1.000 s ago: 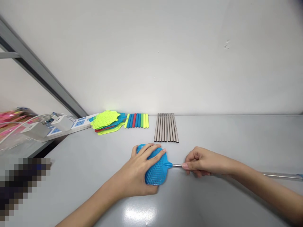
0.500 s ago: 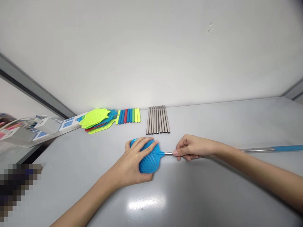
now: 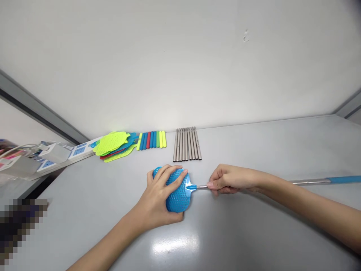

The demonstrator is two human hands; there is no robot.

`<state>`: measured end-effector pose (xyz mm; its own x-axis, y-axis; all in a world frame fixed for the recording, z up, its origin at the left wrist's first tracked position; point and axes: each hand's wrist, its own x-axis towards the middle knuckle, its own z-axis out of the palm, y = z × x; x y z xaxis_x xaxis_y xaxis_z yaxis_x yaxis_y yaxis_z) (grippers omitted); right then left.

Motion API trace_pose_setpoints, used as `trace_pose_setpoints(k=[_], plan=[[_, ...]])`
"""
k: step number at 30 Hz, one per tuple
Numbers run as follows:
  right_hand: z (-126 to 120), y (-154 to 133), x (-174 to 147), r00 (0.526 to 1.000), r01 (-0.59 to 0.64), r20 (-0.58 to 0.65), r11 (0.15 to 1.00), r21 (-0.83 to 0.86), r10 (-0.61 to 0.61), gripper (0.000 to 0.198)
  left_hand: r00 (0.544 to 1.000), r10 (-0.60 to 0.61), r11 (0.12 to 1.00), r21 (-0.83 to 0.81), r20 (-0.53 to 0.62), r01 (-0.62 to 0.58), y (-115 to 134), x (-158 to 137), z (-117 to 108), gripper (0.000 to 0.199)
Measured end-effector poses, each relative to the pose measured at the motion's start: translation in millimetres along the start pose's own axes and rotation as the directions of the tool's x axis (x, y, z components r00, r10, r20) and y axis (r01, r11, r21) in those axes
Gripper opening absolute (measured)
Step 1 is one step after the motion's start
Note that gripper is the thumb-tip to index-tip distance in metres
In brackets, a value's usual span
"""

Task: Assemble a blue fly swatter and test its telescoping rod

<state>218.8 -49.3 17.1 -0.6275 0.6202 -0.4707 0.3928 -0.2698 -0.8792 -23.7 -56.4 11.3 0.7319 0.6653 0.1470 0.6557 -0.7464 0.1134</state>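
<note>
A blue perforated fly swatter head [image 3: 178,195] lies under my left hand [image 3: 162,195], whose fingers spread over its top while the thumb grips its near edge. From the head's neck a thin metal rod [image 3: 201,187] runs right. My right hand [image 3: 225,180] pinches this rod between thumb and fingers, a short way from the neck. Past my right forearm the metal tube [image 3: 310,182] shows again, ending in a blue grip [image 3: 344,179] at the right edge of view. My right hand and wrist hide the rod's middle stretch.
Yellow, blue and red swatter heads [image 3: 113,143] are piled at the back left, beside a white power strip [image 3: 80,150]. Several coloured grips [image 3: 152,140] and several metal tubes [image 3: 186,145] lie in rows along the wall [image 3: 180,67]. All rest on a grey table [image 3: 254,233].
The blue swatter head has tilted slightly under my left hand, and its neck catches more light. My right hand's fingers have curled closer around the rod. The view has shifted a little.
</note>
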Motion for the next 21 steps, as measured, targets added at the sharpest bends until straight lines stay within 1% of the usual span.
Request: trace_pose_setpoints(k=[3,7,12,17,21], plan=[[2.0,0.6,-0.7,0.997,-0.064,0.044,0.994,0.083,0.06,0.033,0.999,0.026,1.0,-0.001,-0.036,-0.026,2.5,-1.5,1.5,0.077],[2.5,2.8,0.9,0.987,-0.137,0.108,0.979,0.15,0.122,0.031,0.999,0.028,1.0,-0.007,-0.044,-0.029,5.3,-2.1,1.8,0.076],[2.8,2.7,1.3,0.978,-0.175,0.142,0.97,0.169,0.152,0.031,0.998,0.026,1.0,-0.001,-0.058,-0.026,8.4,-2.2,1.3,0.073],[4.1,-0.3,-0.7,0.96,-0.244,0.188,0.952,0.186,0.209,0.032,0.998,0.021,1.0,-0.002,-0.051,-0.021,11.4,-1.4,-0.3,0.072],[3.7,0.4,-1.2,0.946,-0.267,0.247,0.938,0.223,0.21,0.032,0.999,0.03,0.999,-0.011,-0.037,-0.031,13.8,0.0,-3.9,0.071]])
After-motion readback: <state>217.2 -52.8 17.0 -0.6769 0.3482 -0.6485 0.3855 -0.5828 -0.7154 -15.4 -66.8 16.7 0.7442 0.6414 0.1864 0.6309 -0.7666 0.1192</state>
